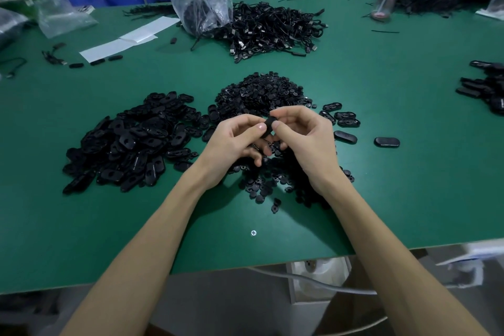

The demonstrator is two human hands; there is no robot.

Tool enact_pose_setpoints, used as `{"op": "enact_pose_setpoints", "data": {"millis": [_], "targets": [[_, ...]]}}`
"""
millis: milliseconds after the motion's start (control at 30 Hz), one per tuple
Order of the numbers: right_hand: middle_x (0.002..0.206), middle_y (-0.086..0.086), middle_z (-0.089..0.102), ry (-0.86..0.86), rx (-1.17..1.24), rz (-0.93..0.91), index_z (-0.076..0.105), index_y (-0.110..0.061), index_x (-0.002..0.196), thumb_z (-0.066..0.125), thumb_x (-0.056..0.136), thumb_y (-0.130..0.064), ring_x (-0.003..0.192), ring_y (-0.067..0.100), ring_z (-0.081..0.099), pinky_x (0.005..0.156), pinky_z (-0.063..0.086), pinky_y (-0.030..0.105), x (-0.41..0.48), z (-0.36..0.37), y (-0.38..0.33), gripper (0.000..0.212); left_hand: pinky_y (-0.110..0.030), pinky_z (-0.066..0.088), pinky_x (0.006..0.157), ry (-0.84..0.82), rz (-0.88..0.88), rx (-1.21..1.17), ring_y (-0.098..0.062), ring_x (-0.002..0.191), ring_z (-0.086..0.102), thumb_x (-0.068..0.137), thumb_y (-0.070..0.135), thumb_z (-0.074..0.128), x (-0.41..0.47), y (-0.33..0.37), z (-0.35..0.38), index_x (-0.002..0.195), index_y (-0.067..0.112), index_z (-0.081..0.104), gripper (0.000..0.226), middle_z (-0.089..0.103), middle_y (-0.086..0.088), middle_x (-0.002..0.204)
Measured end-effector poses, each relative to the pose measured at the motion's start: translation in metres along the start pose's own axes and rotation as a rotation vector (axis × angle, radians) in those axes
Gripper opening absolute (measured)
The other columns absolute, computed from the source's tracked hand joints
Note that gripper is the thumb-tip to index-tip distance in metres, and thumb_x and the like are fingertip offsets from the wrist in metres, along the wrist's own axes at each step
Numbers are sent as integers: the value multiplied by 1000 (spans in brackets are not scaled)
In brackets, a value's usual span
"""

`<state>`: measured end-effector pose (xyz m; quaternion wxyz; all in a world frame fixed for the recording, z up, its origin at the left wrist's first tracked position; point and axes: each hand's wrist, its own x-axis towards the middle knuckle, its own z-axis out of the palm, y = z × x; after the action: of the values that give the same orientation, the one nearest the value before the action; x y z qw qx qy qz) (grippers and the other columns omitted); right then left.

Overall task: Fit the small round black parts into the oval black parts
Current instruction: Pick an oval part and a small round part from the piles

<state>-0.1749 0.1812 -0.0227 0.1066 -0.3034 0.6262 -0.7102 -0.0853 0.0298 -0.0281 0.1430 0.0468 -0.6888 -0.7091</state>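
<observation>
- Both hands meet over the middle of the green table (381, 199), and pinched between them is one oval black plastic part (269, 126).
- The left hand (234, 142) grips it from 9 o'clock, thumb pressed on its near side.
- The right hand (305, 139) grips it from 3 o'clock, thumb and forefinger curled onto the other side.
- The part stands on edge, its long axis running roughly 12 to 6 and tipped slightly toward 1.
- I can't tell whether a round piece already sits in it, because the fingers cover the seat.
- A heap of small round black parts (261, 93) lies at 12 o'clock, just beyond the fingertips, and more are scattered under the wrists at 6.
- The pile of oval black parts (131, 142) is at 9 o'clock, nearer the left hand.
- A few loose oval pieces (386, 142) lie at 3 o'clock.
- My read is a press-fit in progress, with the right hand best placed to fetch the next round one.
</observation>
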Motion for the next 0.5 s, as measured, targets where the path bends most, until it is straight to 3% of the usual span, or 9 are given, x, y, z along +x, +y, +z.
{"op": "enact_pose_setpoints", "data": {"millis": [200, 500], "targets": [[82, -1, 73, -23, 9, -3, 75, -9, 103, 72, 91, -1, 72, 8, 69, 62, 53, 21, -1, 0, -2, 15, -32, 55, 58, 15, 2, 36, -26, 75, 67, 105, 10, 59, 1, -2, -1, 112, -4, 66, 17, 73, -11, 89], [83, 6, 74, -17, 15, -10, 75, -5, 105, 72, 91, 1, 71, 11, 70, 63, 54, 23, -1, 0, -1, 15, -32, 55, 58, 14, 4, 8, -27, 76, 67, 103, 16, 61, 1, -2, -2, 110, -1, 67, 20, 71, -16, 91]]}}
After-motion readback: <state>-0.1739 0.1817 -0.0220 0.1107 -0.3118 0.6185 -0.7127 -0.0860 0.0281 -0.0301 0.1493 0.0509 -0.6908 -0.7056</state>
